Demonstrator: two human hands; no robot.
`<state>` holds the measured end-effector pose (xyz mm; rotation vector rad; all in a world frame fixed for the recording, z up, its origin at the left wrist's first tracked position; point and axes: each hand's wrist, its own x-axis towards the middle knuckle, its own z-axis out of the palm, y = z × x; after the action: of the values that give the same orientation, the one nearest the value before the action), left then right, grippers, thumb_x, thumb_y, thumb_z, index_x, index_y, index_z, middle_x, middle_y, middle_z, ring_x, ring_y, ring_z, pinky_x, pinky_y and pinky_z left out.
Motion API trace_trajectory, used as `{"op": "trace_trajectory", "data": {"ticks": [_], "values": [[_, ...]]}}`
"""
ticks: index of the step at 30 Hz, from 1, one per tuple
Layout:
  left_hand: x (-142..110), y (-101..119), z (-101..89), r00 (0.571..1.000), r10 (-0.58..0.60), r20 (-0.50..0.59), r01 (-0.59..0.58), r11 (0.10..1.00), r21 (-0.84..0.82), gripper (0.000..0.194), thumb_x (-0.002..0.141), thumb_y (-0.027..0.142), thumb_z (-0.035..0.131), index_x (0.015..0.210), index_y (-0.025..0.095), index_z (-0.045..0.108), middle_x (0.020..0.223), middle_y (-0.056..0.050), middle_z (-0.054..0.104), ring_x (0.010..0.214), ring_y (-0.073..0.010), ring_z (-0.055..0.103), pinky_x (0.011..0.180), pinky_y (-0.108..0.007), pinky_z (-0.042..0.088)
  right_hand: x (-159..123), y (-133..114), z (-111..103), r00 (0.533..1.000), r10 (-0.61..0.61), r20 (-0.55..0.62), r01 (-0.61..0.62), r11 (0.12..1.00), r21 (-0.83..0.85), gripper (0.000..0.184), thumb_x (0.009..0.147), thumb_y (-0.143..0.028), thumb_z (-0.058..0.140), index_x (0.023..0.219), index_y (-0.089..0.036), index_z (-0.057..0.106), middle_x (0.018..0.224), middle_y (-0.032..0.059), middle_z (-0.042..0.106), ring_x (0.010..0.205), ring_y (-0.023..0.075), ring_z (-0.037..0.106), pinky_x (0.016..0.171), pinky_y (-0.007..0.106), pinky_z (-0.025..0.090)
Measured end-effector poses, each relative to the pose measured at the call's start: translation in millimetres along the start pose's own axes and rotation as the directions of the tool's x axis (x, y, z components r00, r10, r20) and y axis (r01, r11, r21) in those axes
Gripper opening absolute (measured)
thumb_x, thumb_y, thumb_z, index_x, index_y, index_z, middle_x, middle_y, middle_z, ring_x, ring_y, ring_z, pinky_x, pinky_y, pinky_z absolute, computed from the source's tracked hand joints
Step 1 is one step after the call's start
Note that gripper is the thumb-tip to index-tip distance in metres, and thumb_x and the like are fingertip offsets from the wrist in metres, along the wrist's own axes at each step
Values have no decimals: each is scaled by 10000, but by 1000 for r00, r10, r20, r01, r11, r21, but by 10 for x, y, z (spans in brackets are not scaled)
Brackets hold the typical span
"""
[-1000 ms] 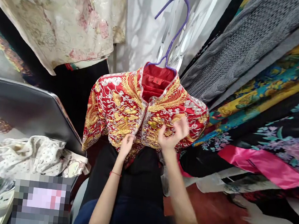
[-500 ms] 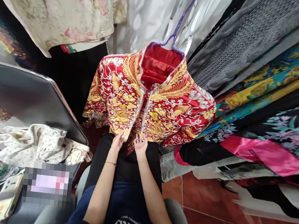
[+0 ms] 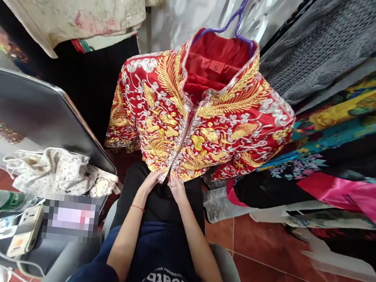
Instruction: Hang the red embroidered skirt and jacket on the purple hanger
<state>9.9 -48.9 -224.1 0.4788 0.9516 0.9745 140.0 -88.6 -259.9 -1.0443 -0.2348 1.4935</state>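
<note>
A red jacket [image 3: 157, 110] with gold and silver embroidery hangs in front of me on a purple hanger [image 3: 237, 20]. Its stand collar frames a red lining with a size label [image 3: 217, 66]. My left hand [image 3: 153, 178] is closed on the bottom front corner of one panel. On the other panel's lower corner, my right hand [image 3: 176, 187] is closed too. The two front edges lie close together down the middle, nearly touching at the hem. Some of my fingers are hidden behind the cloth.
On the left, a dotted cloth [image 3: 51, 173], a plastic bottle [image 3: 1, 201] and a white power strip [image 3: 26, 229] with cables lie on a black surface. Floral garments [image 3: 340, 115] and a grey knit [image 3: 303, 50] hang at right. A cream floral garment [image 3: 87, 7] hangs at upper left.
The jacket's front edges have come together; before, a gap showed between them. My right hand has gone from spread fingers to gripping the hem. The jacket appears larger and nearer in view.
</note>
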Motion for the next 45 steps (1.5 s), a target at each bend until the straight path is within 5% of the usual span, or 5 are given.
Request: {"op": "trace_trajectory", "data": {"ticks": [7, 17, 24, 35, 45], "values": [[-57, -90, -58, 985, -164, 44, 158, 980, 119, 342, 708, 247, 794, 1021, 120, 740, 965, -116, 772, 797, -193, 727, 680, -255, 566, -176, -138, -185, 998, -27, 52, 33, 992, -123, 374, 550, -407, 901, 734, -153, 699, 575, -21, 598, 532, 92, 490, 520, 256, 404], [-134, -126, -24, 983, -169, 66, 161, 980, 117, 309, 650, 288, 872, 857, 92, 753, 827, -99, 769, 711, -146, 690, 665, -218, 529, -134, -77, -161, 992, -104, 67, 111, 988, -110, 357, 599, -413, 883, 633, -161, 632, 579, -22, 603, 554, 92, 519, 568, 265, 436], [-165, -112, -94, 976, -204, 78, 200, 978, 55, 370, 598, 231, 911, 908, 98, 757, 862, -88, 775, 704, -140, 691, 691, -232, 560, -184, 6, -110, 994, -68, 86, 73, 996, -55, 271, 599, -314, 865, 695, -181, 649, 642, -18, 643, 600, 109, 560, 574, 264, 446], [-85, -304, 147, 985, -163, 54, 165, 985, -46, 430, 604, 257, 922, 976, 111, 762, 998, -110, 780, 821, -179, 723, 799, -275, 583, -148, -52, -206, 1000, -25, 2, 25, 999, 24, 314, 551, -209, 825, 819, -234, 662, 761, -40, 688, 665, 112, 585, 601, 249, 480], [-136, -249, 57, 990, -140, 16, 140, 988, -63, 361, 605, 247, 917, 892, 95, 761, 823, -83, 771, 691, -152, 700, 745, -275, 572, -140, -13, -43, 1000, -7, 31, 5, 998, 66, 255, 584, -262, 822, 782, -187, 679, 701, -12, 666, 621, 108, 565, 569, 249, 460]]}}
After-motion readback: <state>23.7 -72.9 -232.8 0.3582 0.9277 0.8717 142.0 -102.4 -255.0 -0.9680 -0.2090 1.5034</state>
